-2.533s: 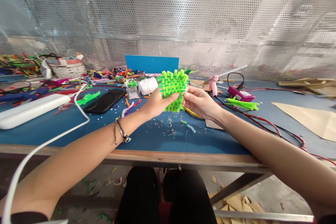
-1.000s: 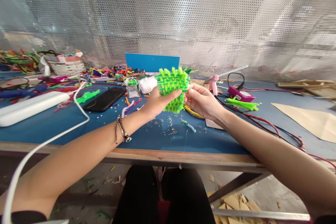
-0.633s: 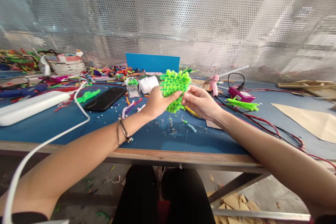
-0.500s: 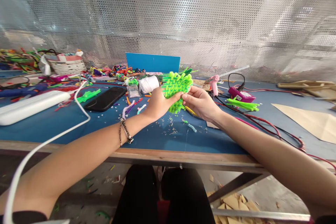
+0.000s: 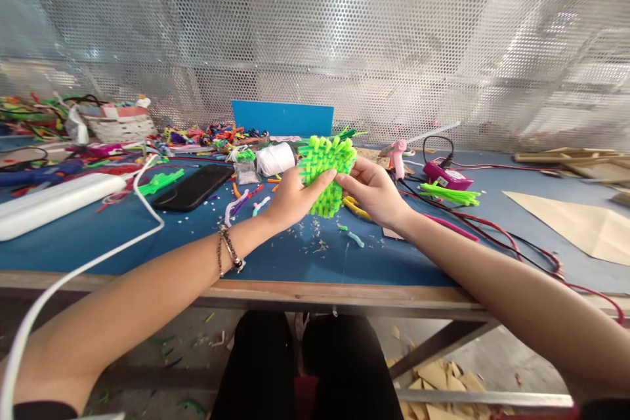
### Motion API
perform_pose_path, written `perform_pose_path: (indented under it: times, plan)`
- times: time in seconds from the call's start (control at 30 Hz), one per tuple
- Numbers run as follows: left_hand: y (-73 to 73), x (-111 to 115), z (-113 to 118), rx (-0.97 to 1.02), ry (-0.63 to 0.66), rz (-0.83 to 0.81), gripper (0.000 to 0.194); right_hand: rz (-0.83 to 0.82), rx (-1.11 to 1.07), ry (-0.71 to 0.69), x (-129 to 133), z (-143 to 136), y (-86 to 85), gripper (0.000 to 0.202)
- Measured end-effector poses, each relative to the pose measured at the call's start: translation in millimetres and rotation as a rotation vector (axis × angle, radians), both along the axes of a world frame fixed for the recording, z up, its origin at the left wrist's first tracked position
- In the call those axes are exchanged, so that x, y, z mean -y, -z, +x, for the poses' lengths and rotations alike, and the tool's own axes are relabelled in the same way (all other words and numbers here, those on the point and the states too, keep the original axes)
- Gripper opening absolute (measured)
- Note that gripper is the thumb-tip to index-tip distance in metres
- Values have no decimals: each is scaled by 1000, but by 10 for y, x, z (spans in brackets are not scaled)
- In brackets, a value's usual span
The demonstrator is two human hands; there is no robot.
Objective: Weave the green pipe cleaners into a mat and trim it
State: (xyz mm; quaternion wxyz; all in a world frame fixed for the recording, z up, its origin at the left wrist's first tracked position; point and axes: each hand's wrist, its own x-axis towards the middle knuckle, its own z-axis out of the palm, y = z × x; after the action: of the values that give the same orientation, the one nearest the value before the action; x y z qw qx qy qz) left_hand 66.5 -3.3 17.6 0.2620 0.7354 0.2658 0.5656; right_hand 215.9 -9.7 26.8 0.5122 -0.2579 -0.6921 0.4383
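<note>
A bright green woven piece of fuzzy stems is held up above the blue table, in the middle of the view. My left hand grips its left side, with the thumb lying across its front. At the right edge my right hand pinches the piece between thumb and fingers, its thumb tip close to my left thumb. Yellow-handled pliers lie just below my right hand and are partly hidden by it. Short stem pieces and small scraps are scattered on the table under the piece.
A black phone, white power strip and white cable are on the left. Behind my hands are a white string roll and blue panel. A pink glue gun, purple box and green stems stand right.
The view has shifted slightly, so most things appear a little further left. The green piece is turned a bit more face-on, and more of the yellow pliers shows. Both hands keep their hold.
</note>
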Motion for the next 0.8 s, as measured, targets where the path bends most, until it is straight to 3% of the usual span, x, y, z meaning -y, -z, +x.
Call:
perform_pose_path:
  times: [0.13,0.27,0.5,0.67,0.8]
  plan:
    - [-15,1,14,73,45,-114,32,0,-38,-11,36,0,-43,29]
    - [-10,-26,18,146,52,-203,32,-117,-101,-104,47,32,-99,28]
    - [-17,-27,-4,137,228,-276,34,-212,-97,-246,-17,102,-90,26]
    - [-7,-55,-21,15,207,-127,29,-160,-64,-250,-62,99,-49,29]
    - [4,-67,-18,-67,107,107,22,-73,-54,-137,-44,67,-47,28]
